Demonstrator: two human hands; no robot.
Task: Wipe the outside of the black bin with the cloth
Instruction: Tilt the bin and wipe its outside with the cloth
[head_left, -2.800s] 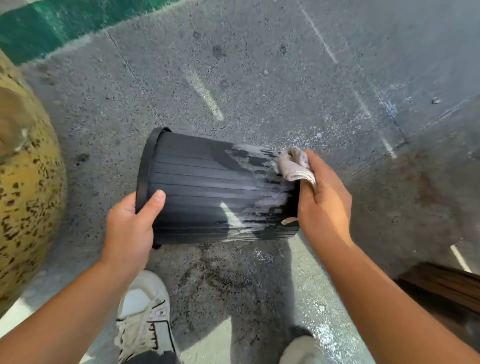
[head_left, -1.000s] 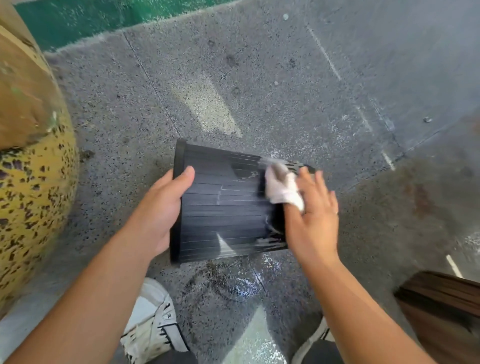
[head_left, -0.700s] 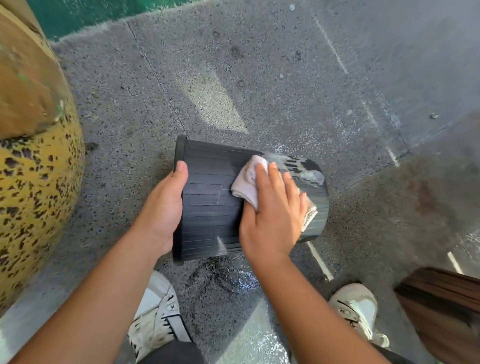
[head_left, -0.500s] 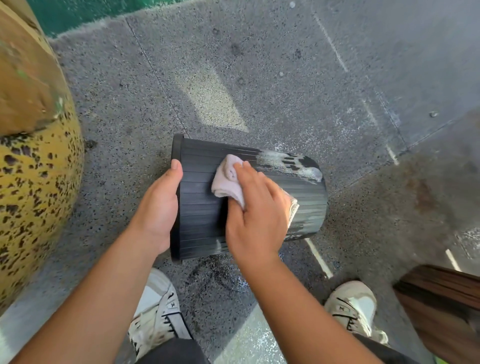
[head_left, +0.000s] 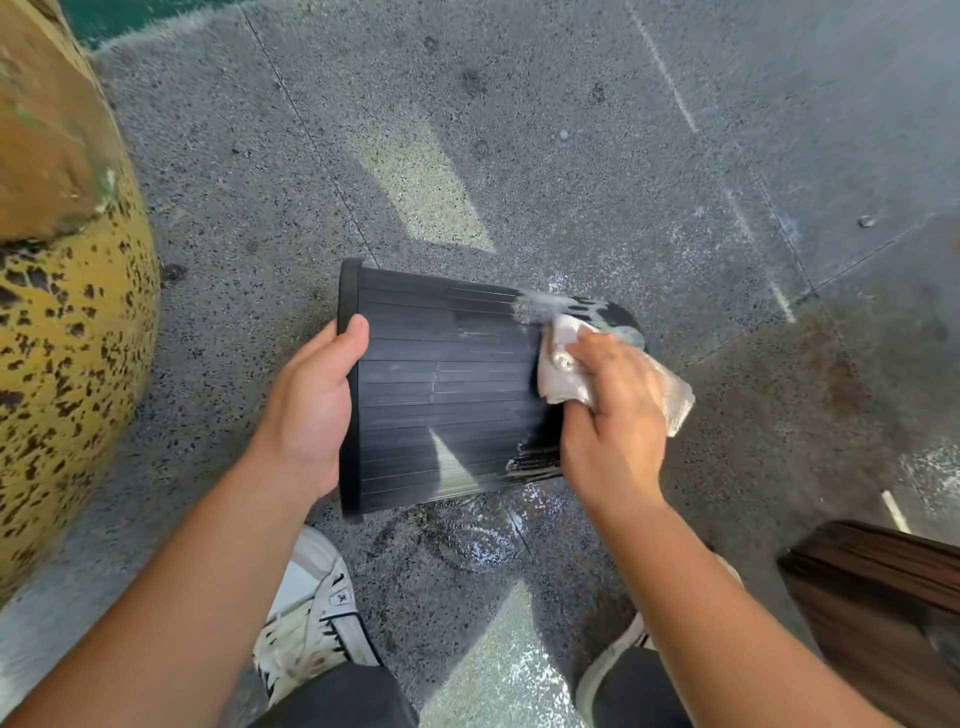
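Over speckled grey floor (head_left: 571, 156), left hand (head_left: 311, 410) clasps black bin (head_left: 447, 384) rim; right hand (head_left: 613, 426) presses bunched cloth (head_left: 561, 374) against it.

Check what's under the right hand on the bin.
A crumpled pale cloth, gripped by the right hand against the black bin near its base. The bin wall beneath hand and cloth is covered.
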